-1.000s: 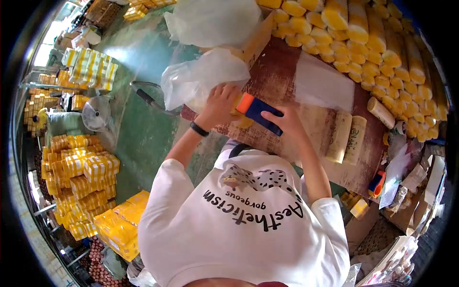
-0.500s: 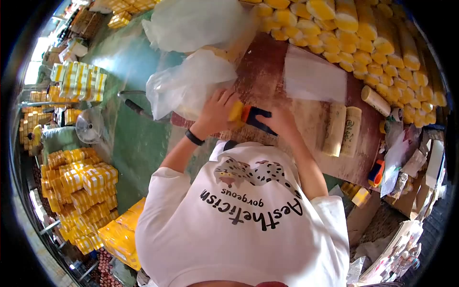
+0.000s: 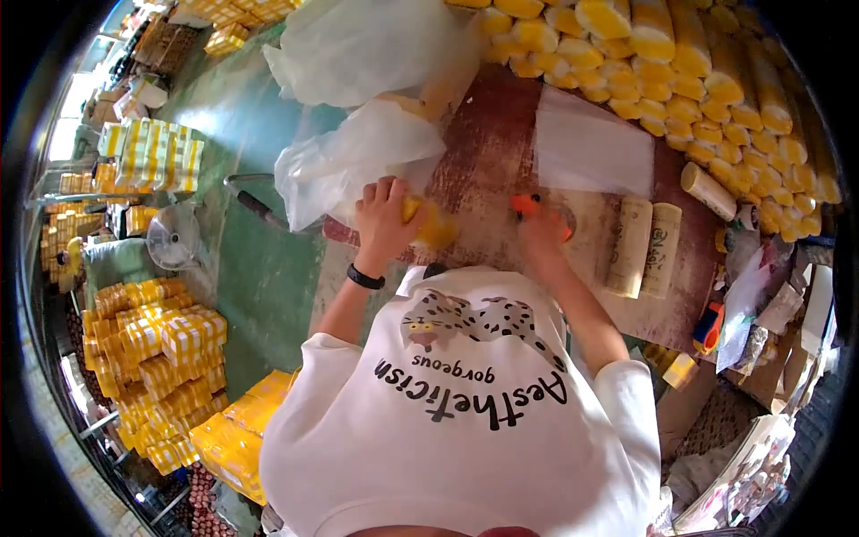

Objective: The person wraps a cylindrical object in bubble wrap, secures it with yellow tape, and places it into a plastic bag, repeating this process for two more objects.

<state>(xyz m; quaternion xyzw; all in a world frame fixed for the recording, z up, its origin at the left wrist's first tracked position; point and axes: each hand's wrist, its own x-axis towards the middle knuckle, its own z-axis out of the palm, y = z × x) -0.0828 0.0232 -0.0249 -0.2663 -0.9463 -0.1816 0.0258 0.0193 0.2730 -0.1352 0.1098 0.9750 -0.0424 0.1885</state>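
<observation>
My left hand (image 3: 385, 219) is closed at the near end of a yellow-taped package (image 3: 436, 227), which is blurred by motion. Under and beyond that hand spreads a translucent plastic bag (image 3: 353, 157). To the right, my right hand (image 3: 541, 240) grips an orange tape dispenser (image 3: 528, 206), held apart from the package over the worn red-brown table (image 3: 488, 148). Much of the dispenser is hidden by the fingers. Two pale rolls with dark writing, a left roll (image 3: 630, 248) and a right roll (image 3: 662, 251), lie side by side right of that hand.
Yellow-ended rolls (image 3: 680, 54) are piled at the table's far right. A white sheet (image 3: 592, 141) lies before them. Another tape dispenser (image 3: 709, 328) sits at the right edge. Yellow-taped boxes (image 3: 157, 358) and a fan (image 3: 173, 237) stand on the left.
My right hand has moved away from the package with the tape dispenser, which has turned in the grip. My left hand has shifted slightly left and nearer, still on the package.
</observation>
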